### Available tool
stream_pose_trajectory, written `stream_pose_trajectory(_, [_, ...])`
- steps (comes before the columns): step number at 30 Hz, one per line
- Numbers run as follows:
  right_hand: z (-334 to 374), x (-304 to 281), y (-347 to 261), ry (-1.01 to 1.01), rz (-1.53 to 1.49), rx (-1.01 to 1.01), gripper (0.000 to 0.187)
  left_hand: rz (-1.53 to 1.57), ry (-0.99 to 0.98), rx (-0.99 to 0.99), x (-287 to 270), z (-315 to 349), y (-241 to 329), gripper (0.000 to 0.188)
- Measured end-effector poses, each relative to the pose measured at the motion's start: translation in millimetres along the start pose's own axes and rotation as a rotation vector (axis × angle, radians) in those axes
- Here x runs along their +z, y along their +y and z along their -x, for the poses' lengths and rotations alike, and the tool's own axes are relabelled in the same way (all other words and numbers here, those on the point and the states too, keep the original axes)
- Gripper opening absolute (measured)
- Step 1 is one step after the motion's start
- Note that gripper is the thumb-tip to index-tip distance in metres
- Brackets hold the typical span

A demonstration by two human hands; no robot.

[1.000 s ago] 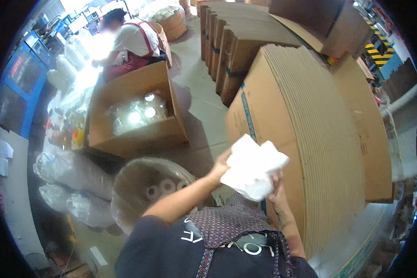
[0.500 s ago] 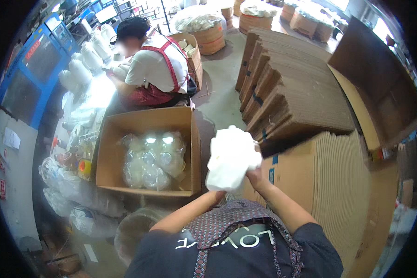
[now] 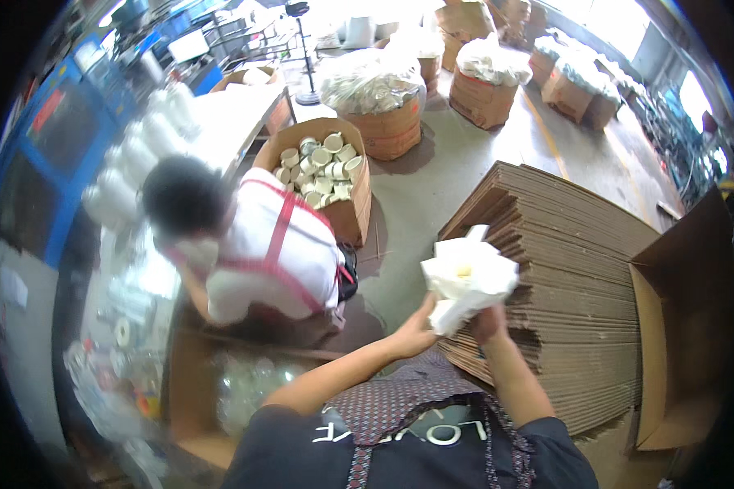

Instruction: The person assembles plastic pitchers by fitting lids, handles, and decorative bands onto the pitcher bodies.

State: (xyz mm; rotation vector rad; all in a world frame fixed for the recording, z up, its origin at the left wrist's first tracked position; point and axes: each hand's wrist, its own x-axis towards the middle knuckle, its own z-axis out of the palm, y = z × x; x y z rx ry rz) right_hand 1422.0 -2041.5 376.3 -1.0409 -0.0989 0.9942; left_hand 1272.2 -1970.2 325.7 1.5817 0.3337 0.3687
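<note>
Out in front of my chest I hold a white, angular plastic container [image 3: 471, 273] with both hands. It is smeared by motion, so its exact kind is hard to make out; a small neck-like part sticks up at the top and a yellowish spot shows in its middle. My left hand [image 3: 417, 329] grips its lower left side, thumb up. Under its lower right side, my right hand [image 3: 488, 324] is closed on it, fingers partly hidden. Beneath and right of the container rises a stack of flattened cardboard boxes [image 3: 583, 301].
A co-worker [image 3: 277, 236] in a white shirt with red straps leans over the table at left. An open carton [image 3: 189, 391] holds clear-bagged items. Beyond, a carton [image 3: 359, 208] contains white cups. An open brown box [image 3: 693, 326] stands right; bag-topped bins [image 3: 383, 126] stand farther back.
My hands and the white container have moved right, over the cardboard stack, and the container has turned. The view has shifted; the co-worker now leans over the carton with bagged items.
</note>
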Motion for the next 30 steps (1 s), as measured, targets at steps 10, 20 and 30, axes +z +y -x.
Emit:
stream_pose_trajectory(10, [-270, -152, -157, 0.235, 0.218, -0.589, 0.051, 0.003, -0.311, -0.236, -165, -281, -61, 0.049])
stream_pose_trajectory(20, [-553, -132, -228, 0.192, 0.151, -0.387, 0.043, -0.853, -0.367, -1.021, -441, -300, -268, 0.047])
stream_pose_trajectory(30, [-679, -52, -260, 0.805, 0.065, -0.499, 0.051, -0.960, -0.404, -0.589, -581, -682, -257, 0.045])
